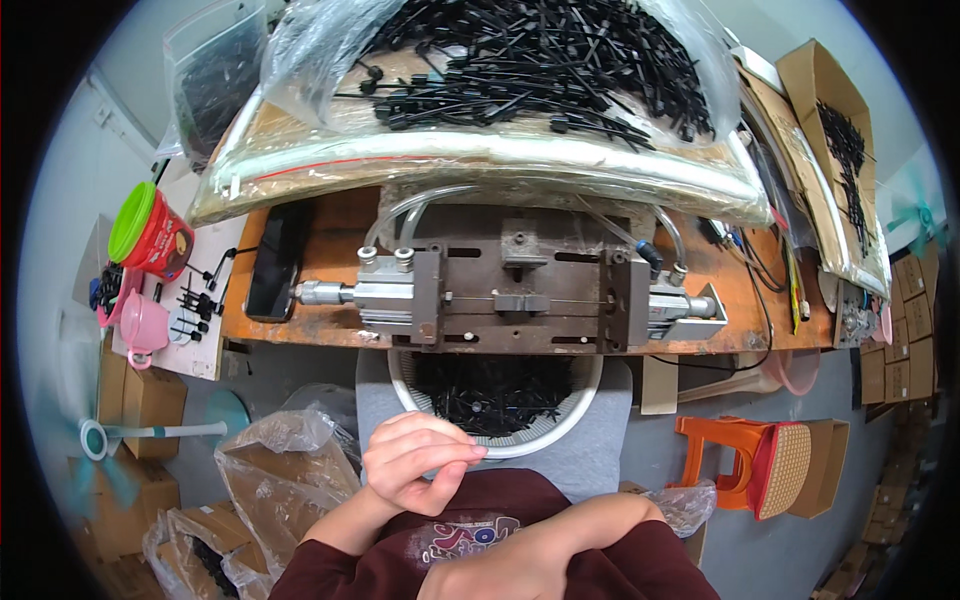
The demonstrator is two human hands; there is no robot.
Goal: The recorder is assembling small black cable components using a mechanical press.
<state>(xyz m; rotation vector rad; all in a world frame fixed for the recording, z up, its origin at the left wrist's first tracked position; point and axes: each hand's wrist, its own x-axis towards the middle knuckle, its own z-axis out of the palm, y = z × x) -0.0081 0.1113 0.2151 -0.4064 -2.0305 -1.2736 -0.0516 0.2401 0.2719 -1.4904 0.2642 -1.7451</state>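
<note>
My left hand (420, 462) hovers over the near rim of a white basket (545, 440) in my lap. Its fingers are loosely bent and the thumb stands apart from them, with nothing visible between. Black plastic pieces (500, 390) with thin stems lie inside the basket. My right hand (495, 575) rests across the front of my dark red shirt at the lower edge, its fingers hidden. Beyond the basket, a metal fixture (520, 270) sits at the table's front, with a pneumatic cylinder (385, 303) on the left, another cylinder (675, 308) on the right and a small block (521, 302) between them.
A large heap of black stemmed pieces (560, 60) lies on a plastic-wrapped board behind the fixture. A black phone (277, 262), red tub (155, 235) and pink cup (146, 322) are at left. An orange stool (735, 465) stands right; cartons (150, 400) and a fan (95, 440) stand left.
</note>
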